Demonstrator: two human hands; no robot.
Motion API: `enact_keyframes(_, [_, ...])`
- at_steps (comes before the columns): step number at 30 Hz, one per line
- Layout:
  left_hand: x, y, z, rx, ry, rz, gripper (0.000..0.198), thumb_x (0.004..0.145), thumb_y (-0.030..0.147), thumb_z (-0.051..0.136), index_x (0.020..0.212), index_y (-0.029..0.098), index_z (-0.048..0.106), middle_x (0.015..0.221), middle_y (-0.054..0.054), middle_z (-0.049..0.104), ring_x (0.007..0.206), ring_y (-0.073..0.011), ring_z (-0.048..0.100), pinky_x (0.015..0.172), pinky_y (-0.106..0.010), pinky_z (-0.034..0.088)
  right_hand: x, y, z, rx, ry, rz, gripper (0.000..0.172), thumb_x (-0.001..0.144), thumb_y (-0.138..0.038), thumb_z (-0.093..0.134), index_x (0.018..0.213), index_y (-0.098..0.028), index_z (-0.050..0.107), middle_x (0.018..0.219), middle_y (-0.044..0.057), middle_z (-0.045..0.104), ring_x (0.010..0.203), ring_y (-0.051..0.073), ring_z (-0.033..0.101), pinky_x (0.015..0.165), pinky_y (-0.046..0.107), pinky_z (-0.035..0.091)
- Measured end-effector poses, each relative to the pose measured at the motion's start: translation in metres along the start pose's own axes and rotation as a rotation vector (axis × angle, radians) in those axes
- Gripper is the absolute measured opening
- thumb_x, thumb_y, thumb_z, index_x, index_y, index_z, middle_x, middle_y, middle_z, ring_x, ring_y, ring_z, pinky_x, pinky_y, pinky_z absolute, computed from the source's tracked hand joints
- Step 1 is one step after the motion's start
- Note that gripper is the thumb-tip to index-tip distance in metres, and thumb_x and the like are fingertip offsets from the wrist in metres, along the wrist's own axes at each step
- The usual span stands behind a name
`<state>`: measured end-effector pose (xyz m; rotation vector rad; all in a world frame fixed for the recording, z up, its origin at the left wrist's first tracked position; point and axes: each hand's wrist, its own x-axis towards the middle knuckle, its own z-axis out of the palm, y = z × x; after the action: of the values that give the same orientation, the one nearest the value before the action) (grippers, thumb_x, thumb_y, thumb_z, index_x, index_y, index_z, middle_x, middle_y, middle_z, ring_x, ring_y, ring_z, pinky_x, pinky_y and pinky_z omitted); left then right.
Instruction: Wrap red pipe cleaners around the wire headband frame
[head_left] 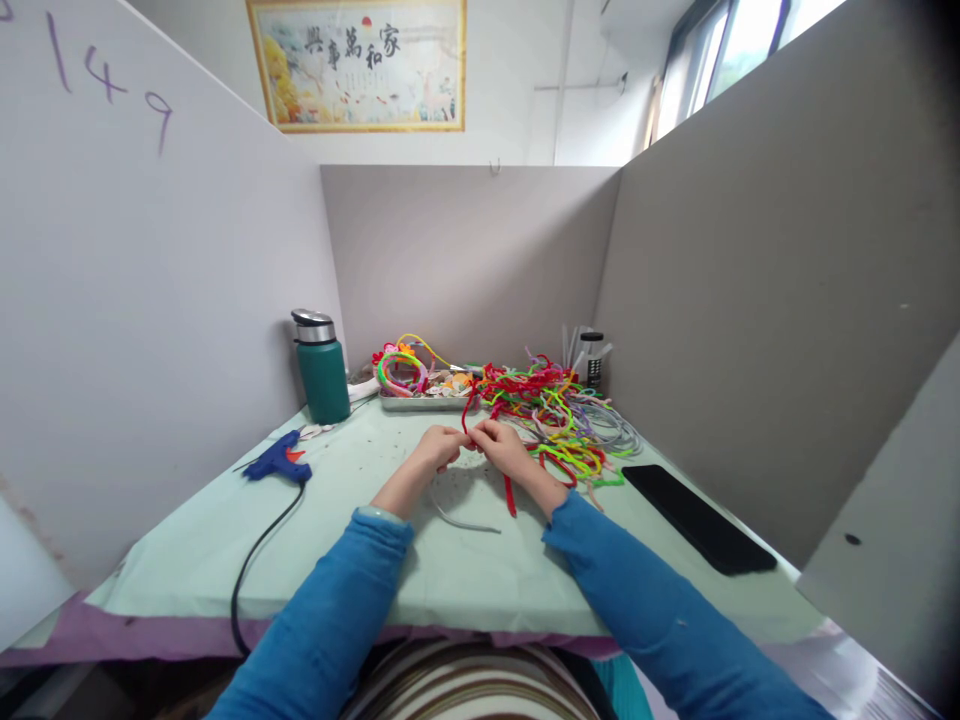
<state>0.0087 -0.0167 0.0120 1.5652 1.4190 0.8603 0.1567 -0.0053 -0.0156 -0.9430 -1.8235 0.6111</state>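
Observation:
My left hand (442,447) and my right hand (501,446) meet over the middle of the table, fingertips pinched together. Between them they grip a red pipe cleaner (465,412), one end of which sticks up above the fingers. Another red length (511,497) shows below my right wrist; whether it belongs to the same piece I cannot tell. A thin grey strand (469,526) curves across the table just under my hands. Close beyond my right hand lies a tangled heap of coloured pipe cleaners (574,420), mostly red, yellow and green.
Behind my hands stands a shallow metal tray (427,404) with small pieces and a colourful ring (403,373). At left are a green bottle (322,380) and a blue glue gun (277,458) with its cord. A black flat object (697,518) lies at right. Grey partitions enclose three sides.

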Motion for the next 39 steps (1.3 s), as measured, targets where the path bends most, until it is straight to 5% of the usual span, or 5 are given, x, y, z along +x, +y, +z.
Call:
enact_keyframes(15, [0.004,-0.004,-0.001,0.022,0.061,-0.044,0.022,0.069,0.033,0.054,0.072,0.012,0.061,0.044,0.004,0.039,0.036,-0.0068,0.03,0.039,-0.022,0.024,0.0,0.002,0.001,0.007,-0.054,-0.026,0.021,0.076,-0.033,0.054,0.069,-0.014,0.061,0.062,-0.001,0.055,0.058,0.01,0.046,0.054,0.021,0.033])
enact_keyframes(28, [0.01,-0.01,0.0,0.092,0.115,0.107,0.016,0.071,0.027,0.049,0.073,0.014,0.057,0.056,0.001,0.056,0.036,-0.0054,0.034,0.037,-0.02,0.025,0.0,-0.001,0.002,0.026,-0.049,0.05,0.02,0.076,-0.032,0.05,0.065,-0.016,0.054,0.055,-0.003,0.049,0.053,0.01,0.042,0.049,0.02,0.03])
enact_keyframes(39, [0.004,-0.003,0.0,0.079,0.104,0.112,0.016,0.071,0.029,0.052,0.075,0.015,0.057,0.055,0.001,0.057,0.038,-0.0053,0.034,0.038,-0.018,0.024,0.001,0.001,0.001,0.034,-0.072,0.073,0.019,0.076,-0.029,0.048,0.065,-0.016,0.056,0.052,-0.003,0.048,0.051,0.009,0.042,0.049,0.02,0.03])
